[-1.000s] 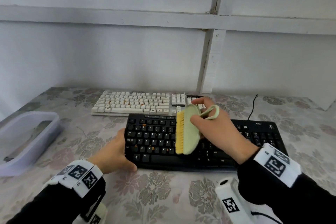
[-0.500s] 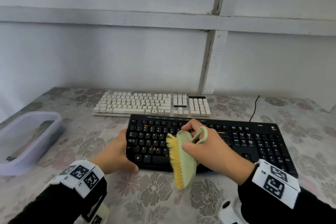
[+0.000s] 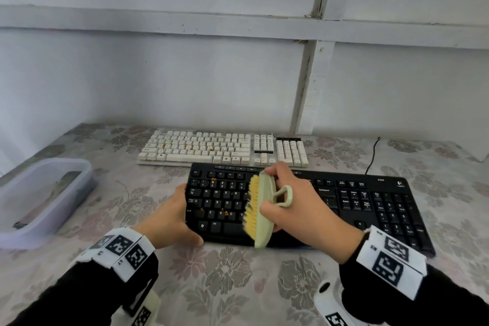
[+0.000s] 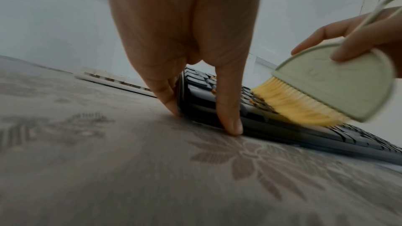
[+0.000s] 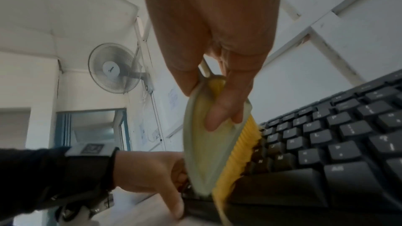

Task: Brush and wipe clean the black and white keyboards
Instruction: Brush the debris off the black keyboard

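Observation:
A black keyboard (image 3: 370, 209) lies near the table's front, with orange crumbs among its left keys. Behind it sits a white keyboard (image 3: 211, 149), also speckled with crumbs. My right hand (image 3: 293, 206) grips a pale green brush (image 3: 264, 209) with yellow bristles (image 4: 293, 104), which touch the black keyboard's (image 5: 337, 143) middle keys. My left hand (image 3: 172, 217) holds the black keyboard's (image 4: 217, 102) left end, fingers at its side and thumb along its front edge.
A translucent plastic tub (image 3: 39, 198) stands at the table's left edge. The black keyboard's cable (image 3: 373, 153) runs back toward the wall. A floral cloth (image 3: 238, 280) covers the table. A wall fan (image 5: 113, 70) shows in the right wrist view.
The brush swept from the keyboard's back rows down past its front edge, then came back up onto the middle keys. My left hand stayed on the keyboard's left end.

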Motion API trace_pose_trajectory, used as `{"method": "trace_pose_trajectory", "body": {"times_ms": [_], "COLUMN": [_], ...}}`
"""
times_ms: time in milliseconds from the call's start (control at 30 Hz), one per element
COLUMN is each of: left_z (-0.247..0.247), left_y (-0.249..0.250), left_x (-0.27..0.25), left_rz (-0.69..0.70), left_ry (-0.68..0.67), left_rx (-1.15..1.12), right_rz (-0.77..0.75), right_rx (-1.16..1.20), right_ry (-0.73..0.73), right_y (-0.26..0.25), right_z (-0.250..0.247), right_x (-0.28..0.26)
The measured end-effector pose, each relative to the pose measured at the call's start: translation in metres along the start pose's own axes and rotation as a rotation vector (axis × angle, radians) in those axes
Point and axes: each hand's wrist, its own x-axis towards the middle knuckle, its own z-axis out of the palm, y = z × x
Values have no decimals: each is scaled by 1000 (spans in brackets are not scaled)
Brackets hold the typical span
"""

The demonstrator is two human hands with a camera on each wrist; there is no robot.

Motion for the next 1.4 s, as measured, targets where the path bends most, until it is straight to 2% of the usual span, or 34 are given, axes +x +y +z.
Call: {"method": "trace_pose_trajectory", "body": {"times_ms": [100,167,367,433,700,767,900,967,1167,1300,1400], "left_z": [0,0,0,0,0,-1,-1,-1,0,0,0], "left_y": [1,2,0,0,0,1,0,0,-3,-4,-4], "left_x": [0,-1,0,0,0,0,-1,-1,1,3,2], "left_rz": [3,2,-20,-19,-5,-5,-4,-6,-5,-7,-6], "left_ry": [3,2,0,-2,5,3,0,3,15,13,6], "left_rx": [10,15,-11,-4,0,2,9,13,19,16,25], "right_rz": [57,62,8,5,92,89,37,6,-13,38,51], "right_rx": [70,110,233,209,148,211,302,303,158,142,194], "right_ry": [-114,-131,106,119,-123,-88,116,159,39,-80,-66], "right_y": [1,-1,-4,-2,1,-2,-9,-10,-5,-2,-4], "right_z": [-4,-10,-22,-17,-5,-12,-23,-21,7,15,7], "right_x": [-9,-11,12,15,-9,-6,13,22,20,4,0]}}
